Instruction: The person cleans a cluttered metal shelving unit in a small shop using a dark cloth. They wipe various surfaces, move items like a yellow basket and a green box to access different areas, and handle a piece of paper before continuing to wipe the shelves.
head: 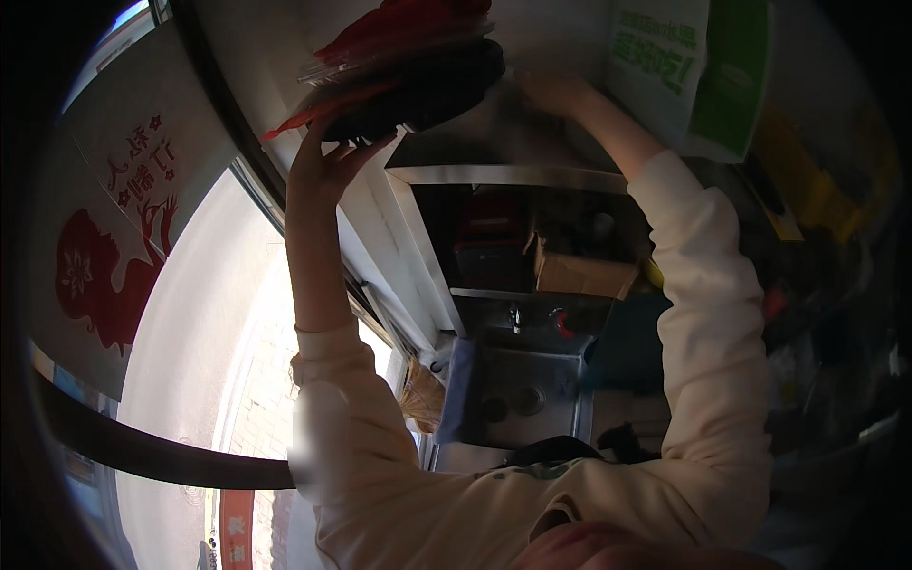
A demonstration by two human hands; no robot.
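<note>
Both arms, in cream sleeves, are raised towards the top of the view. My left hand (331,153) supports a dark, rounded bundle (434,89) from below, its fingers spread under the edge. Red material (406,28) and a strip of clear plastic lie along the top of that bundle, and a red flap hangs by the left fingers. My right hand (552,92) is just right of the bundle, blurred and in shadow; whether it touches or holds anything cannot be told.
A white and green printed bag or box (684,78) is at the upper right. Below the hands are a metal-framed shelf (506,176) with an open cardboard box (584,274), and a steel sink (534,392) with a tap (516,320). A window with red decals (92,278) is at left.
</note>
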